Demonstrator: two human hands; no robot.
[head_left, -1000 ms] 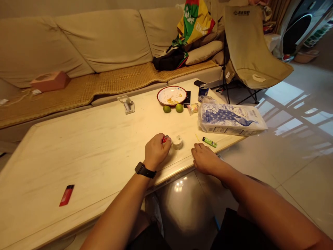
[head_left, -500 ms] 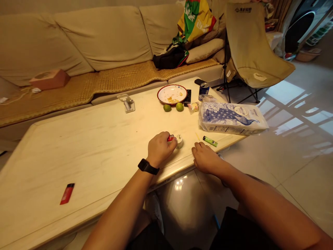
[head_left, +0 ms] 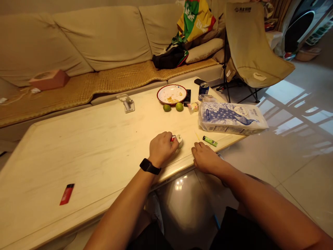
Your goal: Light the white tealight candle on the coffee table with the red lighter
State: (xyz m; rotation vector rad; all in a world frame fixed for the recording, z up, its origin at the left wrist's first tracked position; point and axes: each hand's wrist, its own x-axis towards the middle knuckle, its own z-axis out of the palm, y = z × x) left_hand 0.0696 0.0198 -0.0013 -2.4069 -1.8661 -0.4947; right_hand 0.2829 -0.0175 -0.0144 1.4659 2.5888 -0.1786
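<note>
The left hand (head_left: pixel 163 148) is clamped around a red lighter (head_left: pixel 173 139), its tip held steady at a small white tub (head_left: pixel 179 141), touching or just beside it. The right hand (head_left: pixel 205 158) rests open on the desk (head_left: pixel 91 156), just below a green lighter (head_left: pixel 209 141), right of the tub.

A home's living room is filling the frame: a long beige sofa (head_left: pixel 104 34) with a woven seat mat (head_left: pixel 122 78) is stretching across the upper left, a folding camp chair (head_left: pixel 252 45) is standing at upper right, a front-loading washing machine (head_left: pixel 299 31) is showing in the top right corner, and glossy floor tiles (head_left: pixel 299 166) are catching window light along the right.
</note>
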